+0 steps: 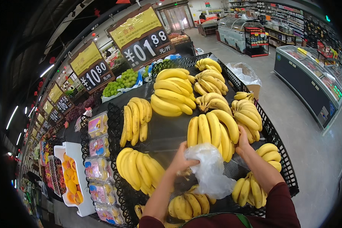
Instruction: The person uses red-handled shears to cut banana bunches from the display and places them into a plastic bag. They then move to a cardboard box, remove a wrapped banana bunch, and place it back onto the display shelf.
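Note:
A large bunch of yellow bananas (pixel 212 129) is between my two hands over the sloped black display. My right hand (pixel 243 141) grips the bunch along its right side, fingers partly hidden. A crumpled translucent plastic bag (pixel 208 168) covers the bunch's near end. My left hand (pixel 185 159) is closed on the bag's left edge, its thumb across the plastic; whether it also grips the bananas is hidden. To the left lie another banana bunch (pixel 139 169) and a narrower one (pixel 135 121). Beyond sits a big bunch (pixel 173 92).
Black perforated plastic fencing (pixel 279 154) edges the display at right. Clear boxes of fruit (pixel 98 168) line the left side, near a white crate (pixel 84 182). Price signs (pixel 142 37) hang above green grapes (pixel 121 82). A chest freezer (pixel 307 82) stands across the aisle.

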A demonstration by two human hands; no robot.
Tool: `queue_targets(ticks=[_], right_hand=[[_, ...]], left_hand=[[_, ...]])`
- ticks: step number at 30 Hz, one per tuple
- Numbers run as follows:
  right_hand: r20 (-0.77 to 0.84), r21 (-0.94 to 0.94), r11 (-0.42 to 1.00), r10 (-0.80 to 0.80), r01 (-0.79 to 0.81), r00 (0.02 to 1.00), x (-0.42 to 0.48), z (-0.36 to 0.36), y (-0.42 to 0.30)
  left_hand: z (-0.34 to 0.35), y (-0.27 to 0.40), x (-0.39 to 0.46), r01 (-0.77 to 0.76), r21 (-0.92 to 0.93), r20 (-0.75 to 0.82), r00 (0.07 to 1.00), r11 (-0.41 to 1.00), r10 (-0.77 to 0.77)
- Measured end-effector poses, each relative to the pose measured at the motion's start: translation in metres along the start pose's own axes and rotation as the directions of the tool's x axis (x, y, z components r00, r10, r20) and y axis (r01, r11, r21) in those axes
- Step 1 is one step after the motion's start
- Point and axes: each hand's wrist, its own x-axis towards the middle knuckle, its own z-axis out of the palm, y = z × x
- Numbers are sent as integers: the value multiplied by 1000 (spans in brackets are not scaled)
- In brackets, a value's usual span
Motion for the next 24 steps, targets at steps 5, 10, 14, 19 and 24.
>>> queue_targets(ticks=[5,10,14,19,24], right_hand=[[247,7,990,137,-143,959,6,62,36],[161,-177,981,-56,85,985,50,117,92],[149,-724,560,-442,402,885,79,123,108],[143,-755,609,-209,243,967,64,105,75],[444,-884,-94,-473,457,761,97,74,34]], left_hand=[[3,-5,-49,-76,94,-295,950,993,100],[-58,-28,-60,-57,268,-456,872,962,179],[-51,-24,-55,-10,205,-465,879,979,106],[-12,10,-69,27,40,-555,832,999,0],[6,-8,-82,29,128,-684,726,991,67]])
